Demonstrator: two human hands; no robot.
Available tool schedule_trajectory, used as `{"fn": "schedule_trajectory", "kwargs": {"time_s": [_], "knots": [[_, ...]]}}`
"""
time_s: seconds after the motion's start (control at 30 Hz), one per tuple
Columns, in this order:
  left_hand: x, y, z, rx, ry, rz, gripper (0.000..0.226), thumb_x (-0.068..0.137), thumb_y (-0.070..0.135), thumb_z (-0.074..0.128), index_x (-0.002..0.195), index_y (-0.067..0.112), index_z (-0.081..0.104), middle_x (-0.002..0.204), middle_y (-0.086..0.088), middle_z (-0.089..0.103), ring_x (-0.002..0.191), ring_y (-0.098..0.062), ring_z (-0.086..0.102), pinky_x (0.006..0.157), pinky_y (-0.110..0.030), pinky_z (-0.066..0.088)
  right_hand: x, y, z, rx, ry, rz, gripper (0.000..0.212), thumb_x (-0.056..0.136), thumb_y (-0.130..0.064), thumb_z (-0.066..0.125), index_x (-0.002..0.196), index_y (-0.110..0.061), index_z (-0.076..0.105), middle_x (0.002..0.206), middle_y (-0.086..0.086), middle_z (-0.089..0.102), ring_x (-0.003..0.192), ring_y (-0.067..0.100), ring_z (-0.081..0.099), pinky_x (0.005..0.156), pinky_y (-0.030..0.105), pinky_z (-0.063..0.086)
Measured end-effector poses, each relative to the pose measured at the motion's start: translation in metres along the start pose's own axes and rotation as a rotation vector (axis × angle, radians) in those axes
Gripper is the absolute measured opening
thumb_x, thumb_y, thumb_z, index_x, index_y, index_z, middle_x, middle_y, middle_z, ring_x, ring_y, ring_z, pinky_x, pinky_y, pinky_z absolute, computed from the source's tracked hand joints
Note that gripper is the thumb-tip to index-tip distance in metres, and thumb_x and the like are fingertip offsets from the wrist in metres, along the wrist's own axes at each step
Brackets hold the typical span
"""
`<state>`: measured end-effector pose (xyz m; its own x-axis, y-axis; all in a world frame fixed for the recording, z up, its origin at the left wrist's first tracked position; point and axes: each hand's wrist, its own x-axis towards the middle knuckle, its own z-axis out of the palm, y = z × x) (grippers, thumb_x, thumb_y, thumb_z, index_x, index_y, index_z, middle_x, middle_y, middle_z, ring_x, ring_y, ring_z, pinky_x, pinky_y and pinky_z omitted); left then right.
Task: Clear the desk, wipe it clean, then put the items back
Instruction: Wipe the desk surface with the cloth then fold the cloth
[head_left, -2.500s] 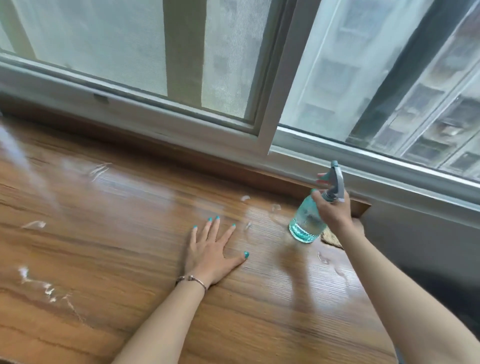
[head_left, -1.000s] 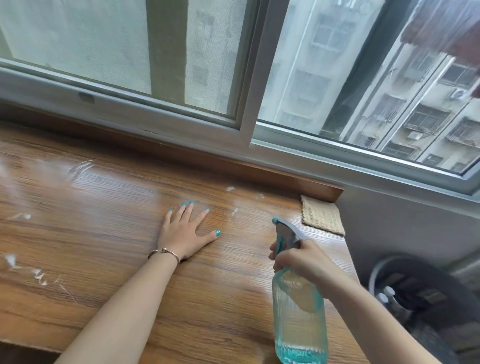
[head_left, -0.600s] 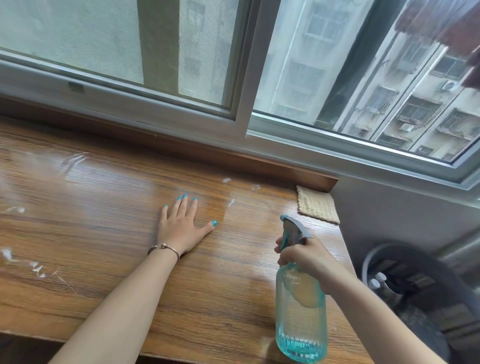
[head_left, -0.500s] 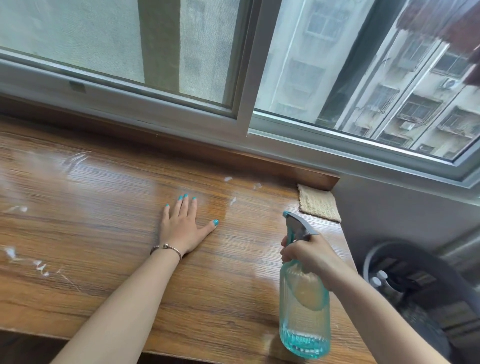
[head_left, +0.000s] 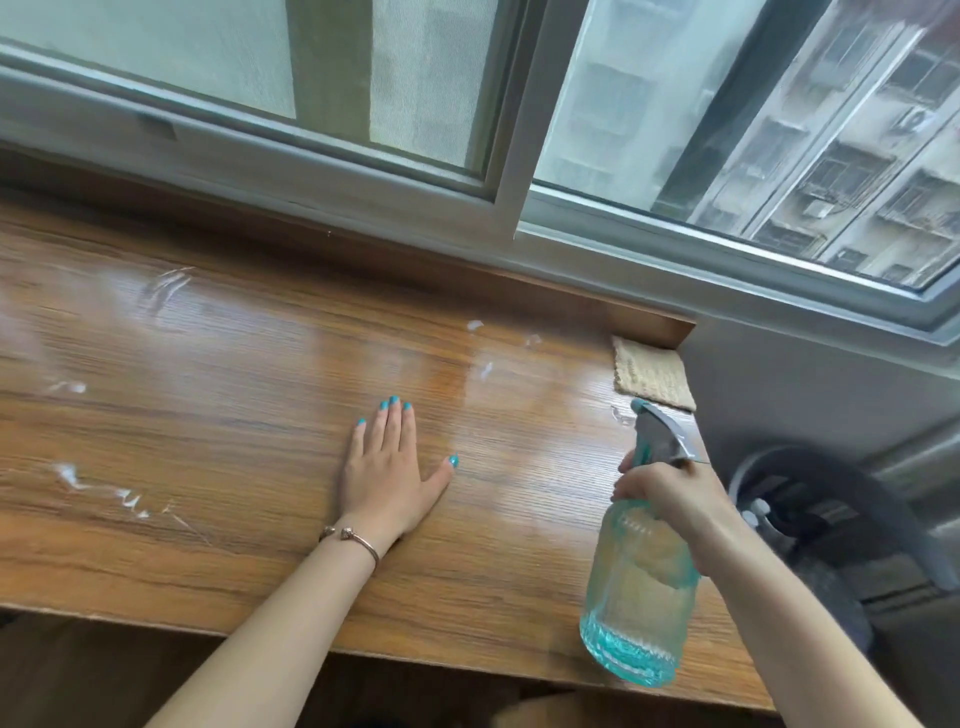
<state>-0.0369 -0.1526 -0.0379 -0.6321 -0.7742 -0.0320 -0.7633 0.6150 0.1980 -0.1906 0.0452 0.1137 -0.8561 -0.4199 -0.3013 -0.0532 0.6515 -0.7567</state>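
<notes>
The wooden desk (head_left: 234, 415) runs under a window, with wet streaks and small white smears on its surface. My left hand (head_left: 387, 475) lies flat on the desk near the middle, fingers straight. My right hand (head_left: 670, 496) grips the neck of a clear teal spray bottle (head_left: 636, 608) with a grey trigger head, held near the desk's front right corner. A beige woven cloth (head_left: 652, 376) lies flat at the desk's far right corner.
A grey window frame (head_left: 511, 171) and sill run along the desk's back edge. To the right, below the desk's end, stands a dark round bin (head_left: 810, 509) with white bottle caps inside. The desk's front edge (head_left: 363, 649) is close to me.
My right hand brought the spray bottle from the far right corner back toward the front right edge, uncovering the cloth. In the last half second it shifted slightly. My left hand stayed flat.
</notes>
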Motion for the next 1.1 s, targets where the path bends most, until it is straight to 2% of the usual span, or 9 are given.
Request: {"fn": "schedule_trajectory", "kwargs": {"time_s": [0.13,0.27,0.43,0.57,0.7,0.77,0.9,1.0,1.1], "knots": [[-0.028,0.003,0.003,0.000,-0.004,0.044,0.101,0.073,0.068,-0.011,0.154,0.007,-0.002,0.162,-0.009,-0.005,0.150,-0.020,-0.007,0.116,-0.039,-0.011,-0.023,0.015,-0.016,0.039,-0.004,0.039,0.023,0.074,0.010,0.064,0.088,-0.008,0.071,0.084,0.004,0.071,0.074,0.015,0.062,0.058,0.025,0.046],[-0.059,0.017,0.008,-0.035,0.000,0.141,0.093,0.081,0.066,-0.006,0.153,0.007,-0.002,0.162,-0.009,-0.004,0.150,-0.020,-0.006,0.115,-0.040,-0.014,-0.032,0.043,-0.022,-0.007,0.020,0.143,0.016,0.076,0.007,0.065,0.087,-0.005,0.066,0.086,0.011,0.067,0.082,0.026,0.062,0.076,0.040,0.051],[-0.075,0.020,0.005,-0.032,-0.046,0.238,0.097,0.075,0.071,-0.010,0.152,0.012,-0.012,0.158,-0.002,-0.019,0.147,-0.016,-0.018,0.119,-0.045,-0.011,-0.042,0.064,-0.029,0.026,0.001,0.172,0.019,0.077,0.004,0.066,0.090,-0.010,0.066,0.091,0.007,0.069,0.086,0.024,0.063,0.074,0.034,0.047],[-0.085,0.017,0.008,-0.005,-0.039,0.271,0.094,0.077,0.072,-0.012,0.153,0.016,-0.011,0.159,0.001,-0.017,0.147,-0.014,-0.017,0.120,-0.041,-0.010,-0.044,0.070,-0.032,0.069,-0.016,0.135,0.023,0.076,0.005,0.066,0.092,-0.011,0.068,0.095,0.007,0.071,0.091,0.023,0.065,0.078,0.038,0.049],[-0.086,0.017,0.010,-0.021,-0.007,0.251,0.094,0.079,0.074,-0.006,0.155,0.019,0.000,0.162,0.002,-0.004,0.148,-0.012,-0.008,0.121,-0.039,-0.005,-0.051,0.075,-0.043,0.130,-0.007,0.119,0.016,0.076,0.007,0.063,0.082,-0.007,0.061,0.083,0.010,0.061,0.082,0.025,0.057,0.069,0.035,0.042],[-0.088,0.019,0.009,-0.024,0.000,0.230,0.093,0.080,0.074,-0.004,0.155,0.020,0.004,0.162,0.004,0.000,0.149,-0.011,-0.005,0.121,-0.037,-0.002,-0.054,0.078,-0.046,0.137,-0.034,0.089,0.016,0.074,0.004,0.066,0.087,-0.007,0.065,0.089,0.008,0.069,0.088,0.025,0.063,0.073,0.035,0.045],[-0.101,0.025,0.006,-0.026,-0.018,0.159,0.084,0.085,0.070,-0.004,0.155,0.023,-0.001,0.162,0.004,-0.004,0.149,-0.013,-0.007,0.120,-0.039,-0.003,-0.070,0.082,-0.034,-0.033,-0.098,-0.032,0.041,0.065,-0.015,0.074,0.101,-0.034,0.069,0.090,-0.003,0.073,0.090,0.018,0.067,0.081,0.041,0.054],[-0.118,0.025,0.001,-0.035,-0.028,0.145,0.075,0.092,0.063,0.000,0.155,0.022,-0.005,0.162,0.003,-0.009,0.149,-0.013,-0.010,0.121,-0.038,-0.004,-0.083,0.083,-0.016,-0.011,-0.163,-0.044,0.021,0.074,-0.002,0.071,0.088,-0.017,0.066,0.091,0.013,0.069,0.090,0.029,0.063,0.078,0.042,0.050],[-0.143,0.017,0.000,-0.061,-0.034,0.162,0.066,0.101,0.055,0.012,0.155,0.021,-0.005,0.162,0.004,-0.010,0.148,-0.012,-0.014,0.121,-0.037,-0.007,-0.097,0.079,0.005,0.038,-0.268,-0.081,0.016,0.077,0.000,0.069,0.086,-0.011,0.063,0.093,0.019,0.067,0.090,0.034,0.062,0.080,0.043,0.049]]}}
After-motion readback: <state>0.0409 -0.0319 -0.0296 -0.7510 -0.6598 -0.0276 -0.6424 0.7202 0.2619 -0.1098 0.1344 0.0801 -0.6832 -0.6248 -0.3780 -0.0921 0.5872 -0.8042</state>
